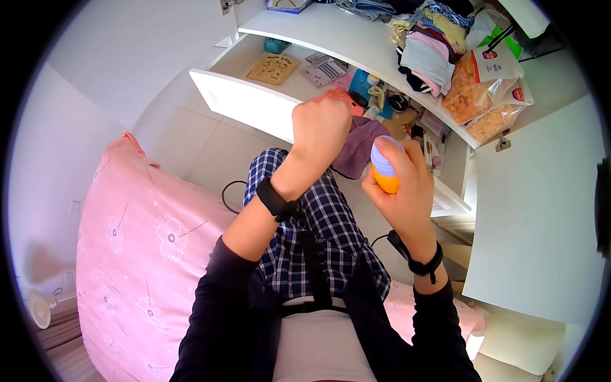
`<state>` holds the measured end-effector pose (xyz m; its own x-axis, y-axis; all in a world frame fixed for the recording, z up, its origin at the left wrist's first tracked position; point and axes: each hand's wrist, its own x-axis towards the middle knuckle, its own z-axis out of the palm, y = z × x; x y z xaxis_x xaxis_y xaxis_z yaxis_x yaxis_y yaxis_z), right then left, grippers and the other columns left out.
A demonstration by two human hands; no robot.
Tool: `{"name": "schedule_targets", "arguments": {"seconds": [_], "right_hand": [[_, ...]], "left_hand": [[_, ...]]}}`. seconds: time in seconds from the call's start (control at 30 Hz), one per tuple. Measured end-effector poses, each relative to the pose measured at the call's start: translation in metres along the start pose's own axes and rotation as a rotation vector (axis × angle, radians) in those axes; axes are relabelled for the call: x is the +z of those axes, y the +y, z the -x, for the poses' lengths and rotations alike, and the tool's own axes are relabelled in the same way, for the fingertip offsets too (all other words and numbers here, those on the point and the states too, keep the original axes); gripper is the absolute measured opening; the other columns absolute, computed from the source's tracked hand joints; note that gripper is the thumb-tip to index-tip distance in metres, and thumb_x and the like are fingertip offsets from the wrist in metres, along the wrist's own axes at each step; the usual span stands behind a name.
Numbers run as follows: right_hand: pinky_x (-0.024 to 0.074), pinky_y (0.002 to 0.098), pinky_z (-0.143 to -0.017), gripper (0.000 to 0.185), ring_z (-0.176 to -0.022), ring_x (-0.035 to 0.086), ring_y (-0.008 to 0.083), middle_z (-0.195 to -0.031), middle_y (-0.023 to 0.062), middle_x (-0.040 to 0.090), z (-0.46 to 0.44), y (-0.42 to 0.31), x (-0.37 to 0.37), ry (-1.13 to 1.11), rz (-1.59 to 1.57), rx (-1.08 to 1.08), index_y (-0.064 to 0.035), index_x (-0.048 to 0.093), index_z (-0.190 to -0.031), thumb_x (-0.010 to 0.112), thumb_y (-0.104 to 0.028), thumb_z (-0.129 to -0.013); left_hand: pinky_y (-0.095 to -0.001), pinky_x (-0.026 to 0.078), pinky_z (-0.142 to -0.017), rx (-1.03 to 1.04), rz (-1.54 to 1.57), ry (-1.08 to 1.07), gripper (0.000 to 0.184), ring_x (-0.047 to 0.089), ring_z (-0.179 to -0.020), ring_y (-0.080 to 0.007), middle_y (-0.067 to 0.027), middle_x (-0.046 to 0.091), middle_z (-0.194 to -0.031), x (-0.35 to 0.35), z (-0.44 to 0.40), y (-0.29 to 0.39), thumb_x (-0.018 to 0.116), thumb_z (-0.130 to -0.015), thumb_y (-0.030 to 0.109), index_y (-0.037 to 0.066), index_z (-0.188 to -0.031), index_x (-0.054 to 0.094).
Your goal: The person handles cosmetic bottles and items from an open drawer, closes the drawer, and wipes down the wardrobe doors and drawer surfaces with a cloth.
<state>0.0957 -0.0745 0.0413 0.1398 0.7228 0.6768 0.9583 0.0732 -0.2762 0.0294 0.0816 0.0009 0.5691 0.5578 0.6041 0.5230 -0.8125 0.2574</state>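
My right hand (407,184) is wrapped round a small orange bottle (386,182) with a ridged lavender cap, held upright above my lap. My left hand (321,130) is a closed fist, back of the hand up, in front of the open drawer (242,105). Its fingertips are turned away, so whatever they may hold is hidden. Right beside that fist a purple cloth (359,148) hangs over the drawer's front; whether the fingers grip it I cannot tell. Behind the fist lies a coral-red item (347,95), partly covered.
In the drawer lie a yellow patterned pouch (272,68), a blue packet (363,84) and several small items. Folded clothes (428,57) and clear snack bags (480,89) sit on the shelf above. A cabinet door (534,210) stands at right, a pink bedspread (146,254) at left.
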Motion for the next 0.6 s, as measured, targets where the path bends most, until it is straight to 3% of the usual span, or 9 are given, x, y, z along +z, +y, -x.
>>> {"name": "schedule_targets", "arguments": {"seconds": [0.2, 0.6], "right_hand": [[0.0482, 0.0354, -0.055, 0.052, -0.068, 0.058, 0.0272, -0.092, 0.0077, 0.05, 0.003, 0.006, 0.002, -0.08, 0.006, 0.03, -0.0222, 0.056, -0.113, 0.069, -0.011, -0.064], [0.0483, 0.0357, -0.055, 0.055, -0.067, 0.057, 0.0274, -0.091, 0.008, 0.051, -0.001, 0.0, -0.007, -0.023, 0.06, 0.061, -0.0229, 0.054, -0.115, 0.07, -0.011, -0.064]], "left_hand": [[-0.0371, 0.045, -0.045, -0.015, -0.049, -0.011, 0.015, 0.059, -0.051, -0.03, -0.0136, 0.057, -0.055, 0.003, -0.001, -0.009, 0.059, -0.071, 0.015, 0.006, -0.059, 0.059], [-0.0372, 0.045, -0.046, -0.036, -0.038, -0.025, 0.017, 0.059, -0.051, -0.0301, -0.0139, 0.057, -0.056, 0.006, 0.001, -0.014, 0.059, -0.071, 0.016, 0.005, -0.058, 0.059]]}}
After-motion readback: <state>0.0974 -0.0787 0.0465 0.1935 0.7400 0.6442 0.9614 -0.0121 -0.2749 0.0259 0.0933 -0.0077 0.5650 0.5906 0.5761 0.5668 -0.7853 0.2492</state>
